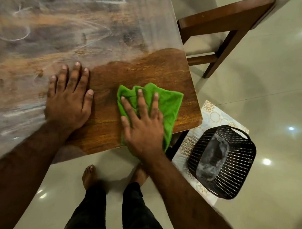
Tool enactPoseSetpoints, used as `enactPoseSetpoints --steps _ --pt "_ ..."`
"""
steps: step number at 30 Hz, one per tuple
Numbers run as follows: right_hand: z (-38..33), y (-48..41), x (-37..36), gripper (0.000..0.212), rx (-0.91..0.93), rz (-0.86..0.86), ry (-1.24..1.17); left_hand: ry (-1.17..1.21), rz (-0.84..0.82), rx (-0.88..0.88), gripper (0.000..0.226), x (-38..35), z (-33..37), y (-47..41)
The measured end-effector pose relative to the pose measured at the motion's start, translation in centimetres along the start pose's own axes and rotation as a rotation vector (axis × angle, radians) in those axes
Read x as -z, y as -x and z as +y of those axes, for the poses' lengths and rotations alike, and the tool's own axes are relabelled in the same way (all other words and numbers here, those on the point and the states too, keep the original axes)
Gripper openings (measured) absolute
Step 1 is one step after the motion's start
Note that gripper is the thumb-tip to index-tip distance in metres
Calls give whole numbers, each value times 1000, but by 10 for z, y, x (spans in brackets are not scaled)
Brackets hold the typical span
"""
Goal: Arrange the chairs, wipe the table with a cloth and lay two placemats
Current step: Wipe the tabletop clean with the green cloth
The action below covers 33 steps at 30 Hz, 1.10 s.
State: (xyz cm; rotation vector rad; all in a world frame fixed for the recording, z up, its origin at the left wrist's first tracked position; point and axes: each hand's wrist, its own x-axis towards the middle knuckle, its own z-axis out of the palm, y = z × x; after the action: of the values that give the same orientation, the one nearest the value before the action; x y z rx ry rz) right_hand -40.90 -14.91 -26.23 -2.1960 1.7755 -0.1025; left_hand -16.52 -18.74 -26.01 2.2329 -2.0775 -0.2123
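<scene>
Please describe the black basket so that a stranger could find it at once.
Start at the table corner where the right hand presses a green cloth. Just beyond, lower down, a patterned mat lies. The basket sits on it: black, perforated, the only dark thing there.

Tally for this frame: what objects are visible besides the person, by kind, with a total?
Table: 1, dusty, one corner wiped
Green cloth: 1, under the right hand; the left hand lies flat on the table
Wooden chair: 1
Black perforated basket: 1
Patterned mat under the basket: 1 visible
Total: 5
</scene>
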Motion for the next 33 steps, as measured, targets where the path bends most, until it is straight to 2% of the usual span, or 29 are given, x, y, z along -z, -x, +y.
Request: enactPoseSetpoints --steps 5,8,10,12,14,18,22,26,29,33 --pt "60 -30 23 67 -232 48 85 8 -12 -16 70 2 -4 -2" --pt "51 -86 31 67 -295 89 79 27 -37 -10 70 6 -8 0" --pt "26 -119 26 68 -328 96 96 127 -110 -23 69 15 -18 -3" --pt "-14 -139 16 68 -311 119 111 248 -182 -55 68 29 -39 -10" --pt "-63 -141 0 68 -224 126 122 268 -168 -135 71 40 -68 -14" --pt "-150 -99 -33 64 -71 140 71 -4 -77 -164 71 42 -126 -17" --pt "-179 -6 -51 63 13 45 78 -13 -104 -215 70 36 -161 -20" --pt "-153 30 -46 64 -139 33 127 15 -68 -240 68 37 -164 -18" --pt "-143 -12 -40 64 -261 89 139 16 -41 -243 67 36 -168 -19" --pt "-172 -99 -45 63 -258 161 126 55 -31 -235 65 32 -169 -18"
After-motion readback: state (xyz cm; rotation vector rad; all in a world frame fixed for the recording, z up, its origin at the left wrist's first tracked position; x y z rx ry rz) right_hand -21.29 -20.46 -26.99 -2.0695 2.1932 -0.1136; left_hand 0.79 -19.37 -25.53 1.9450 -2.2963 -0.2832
